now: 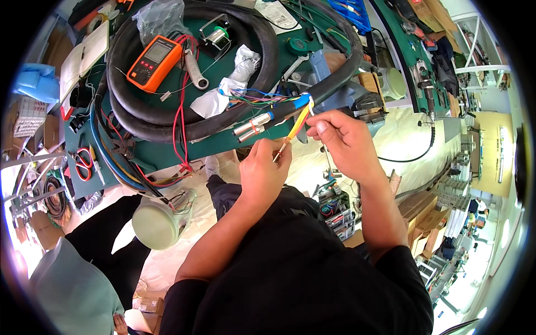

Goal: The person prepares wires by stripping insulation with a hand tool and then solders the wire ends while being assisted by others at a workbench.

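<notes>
Left hand: fingers closed in a pinch on the lower end of the yellow wires. Right hand: thumb and index fingertips brought together beside the upper part of those wires, near a white strip; whether they grip the strip or a wire cannot be told.

The yellow wires run slantwise between the two sets of fingers, just off the near edge of the bench. Just above the right fingertips, blue tape wraps the end of the thick black cable. Beyond the left fingers lie metal connectors; farther off, thin coloured wires spread from near the tape. Well to the left of the fingers rest an orange meter and red leads.

Hazards, in this inspector's judgement: the stiff coiled cable could spring or roll and pull the wires out of the left pinch. Too hard a tug could strain the conductors where they leave the tape. The loose coloured wires, near the fingers, could snag. A small part let slip here could fall past the bench edge to the floor.
</notes>
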